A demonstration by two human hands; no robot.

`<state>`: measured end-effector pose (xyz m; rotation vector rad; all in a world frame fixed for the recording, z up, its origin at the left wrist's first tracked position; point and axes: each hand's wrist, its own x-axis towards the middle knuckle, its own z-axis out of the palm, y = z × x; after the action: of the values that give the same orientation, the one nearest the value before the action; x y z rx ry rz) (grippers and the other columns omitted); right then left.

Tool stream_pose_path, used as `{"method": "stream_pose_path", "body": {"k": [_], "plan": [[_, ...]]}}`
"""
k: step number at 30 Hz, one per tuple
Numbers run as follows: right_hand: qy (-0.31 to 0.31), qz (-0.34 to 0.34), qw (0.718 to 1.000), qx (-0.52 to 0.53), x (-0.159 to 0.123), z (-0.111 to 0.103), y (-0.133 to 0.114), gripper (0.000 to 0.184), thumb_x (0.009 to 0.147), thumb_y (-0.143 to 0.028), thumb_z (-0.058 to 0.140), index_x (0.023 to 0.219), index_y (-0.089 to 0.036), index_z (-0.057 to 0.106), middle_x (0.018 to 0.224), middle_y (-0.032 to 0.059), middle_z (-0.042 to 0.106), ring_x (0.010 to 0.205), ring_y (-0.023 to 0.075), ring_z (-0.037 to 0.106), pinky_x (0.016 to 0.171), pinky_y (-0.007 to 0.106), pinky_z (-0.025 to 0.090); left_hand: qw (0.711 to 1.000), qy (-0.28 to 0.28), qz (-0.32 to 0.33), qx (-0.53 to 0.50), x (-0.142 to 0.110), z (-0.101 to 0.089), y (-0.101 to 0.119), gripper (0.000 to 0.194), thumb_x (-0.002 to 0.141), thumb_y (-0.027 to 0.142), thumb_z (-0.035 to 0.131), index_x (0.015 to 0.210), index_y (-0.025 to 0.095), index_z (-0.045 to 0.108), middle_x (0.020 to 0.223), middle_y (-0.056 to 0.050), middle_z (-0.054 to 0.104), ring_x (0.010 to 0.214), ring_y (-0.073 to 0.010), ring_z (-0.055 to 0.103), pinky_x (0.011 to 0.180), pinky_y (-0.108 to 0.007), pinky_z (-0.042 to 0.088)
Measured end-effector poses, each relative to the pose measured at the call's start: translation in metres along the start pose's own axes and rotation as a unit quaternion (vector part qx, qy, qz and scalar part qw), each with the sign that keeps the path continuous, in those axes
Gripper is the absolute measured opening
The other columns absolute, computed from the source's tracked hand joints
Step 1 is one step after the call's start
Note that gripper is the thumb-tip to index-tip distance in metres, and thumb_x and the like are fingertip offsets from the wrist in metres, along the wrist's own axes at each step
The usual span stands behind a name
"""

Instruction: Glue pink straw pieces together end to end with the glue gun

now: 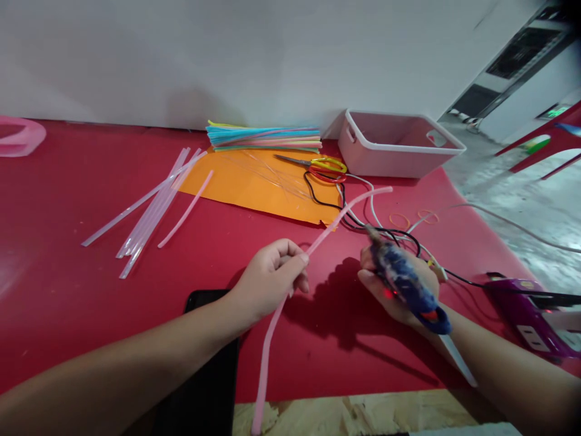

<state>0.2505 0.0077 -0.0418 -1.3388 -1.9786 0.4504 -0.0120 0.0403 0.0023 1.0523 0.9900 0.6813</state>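
Observation:
My left hand (276,272) pinches a long pink pipe cleaner (269,345) near its middle. One end of the stem points up and right, and the other hangs down past the table's front edge. A blue hot glue gun (403,275) is gripped in my right hand (390,303), its nozzle pointing away from me. From its back sticks a pale glue stick (458,361), and a small red light glows by the handle. The nozzle is apart from the stem. A shorter pink pipe cleaner (186,209) lies to the left, beside several translucent glue sticks (152,218).
Behind my hands, scissors (324,166) and a bundle of coloured pipe cleaners (265,138) rest by an orange sheet (254,181). A pink basket (399,154) stands behind tangled cords (363,227). At right sits a purple power strip (526,315); a black flat object (209,375) lies under my left forearm.

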Motion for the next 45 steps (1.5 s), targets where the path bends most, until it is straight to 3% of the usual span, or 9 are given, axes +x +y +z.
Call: {"method": "stream_pose_path", "body": {"k": [1,4,10,15,30,45], "plan": [[-0.036,-0.026,0.999,-0.013,0.001,-0.003,-0.003,0.011,0.086,-0.035,0.067,0.09,-0.029,0.06,0.079,0.0024,0.069,0.065,0.0206,0.065,0.062,0.036,0.055,1.0,0.008,-0.005,-0.016,0.001,-0.001,0.001,0.017,0.091,0.025,0.057,0.075,0.02,0.051,0.052,0.006,0.06,0.044,-0.0061,0.046,0.047,-0.019,0.032],[-0.051,-0.076,0.996,-0.021,0.005,-0.007,-0.007,0.013,0.083,-0.031,0.068,0.094,-0.031,0.06,0.081,0.0025,0.071,0.06,0.019,0.063,0.054,0.033,0.05,1.0,0.008,-0.007,-0.03,0.001,-0.003,0.005,0.018,0.09,0.023,0.057,0.074,0.02,0.051,0.051,0.006,0.059,0.044,-0.0061,0.046,0.047,-0.02,0.032],[-0.06,-0.127,0.99,-0.025,0.012,-0.005,-0.006,0.018,0.082,-0.026,0.066,0.099,-0.026,0.059,0.078,0.0005,0.068,0.062,0.0148,0.062,0.056,0.027,0.046,1.0,-0.017,0.022,-0.003,-0.002,-0.004,0.005,0.022,0.092,0.026,0.058,0.072,0.021,0.051,0.051,0.006,0.061,0.043,-0.0059,0.043,0.048,-0.021,0.03],[-0.089,-0.127,0.988,-0.025,0.012,-0.005,-0.006,0.017,0.086,-0.029,0.065,0.102,-0.026,0.059,0.083,0.0028,0.069,0.07,0.0166,0.064,0.064,0.027,0.049,0.999,-0.024,0.024,-0.002,-0.001,-0.005,0.001,0.023,0.093,0.029,0.059,0.072,0.021,0.051,0.05,0.007,0.06,0.043,-0.0056,0.041,0.047,-0.021,0.028],[-0.09,-0.15,0.984,-0.03,0.011,-0.003,-0.01,0.008,0.095,-0.029,0.059,0.101,-0.025,0.058,0.079,0.0024,0.065,0.07,0.0164,0.061,0.066,0.028,0.048,0.999,-0.027,0.018,0.001,-0.001,-0.004,0.002,0.021,0.093,0.025,0.056,0.074,0.021,0.05,0.05,0.007,0.06,0.043,-0.0058,0.04,0.05,-0.022,0.029],[-0.084,-0.147,0.984,-0.05,0.011,-0.002,-0.007,0.012,0.09,-0.028,0.063,0.101,-0.025,0.058,0.078,0.0023,0.066,0.071,0.017,0.062,0.066,0.027,0.048,0.998,-0.036,0.047,-0.016,0.001,-0.007,-0.003,0.019,0.096,0.025,0.056,0.079,0.02,0.052,0.052,0.009,0.058,0.042,-0.0042,0.038,0.048,-0.022,0.028]]}}
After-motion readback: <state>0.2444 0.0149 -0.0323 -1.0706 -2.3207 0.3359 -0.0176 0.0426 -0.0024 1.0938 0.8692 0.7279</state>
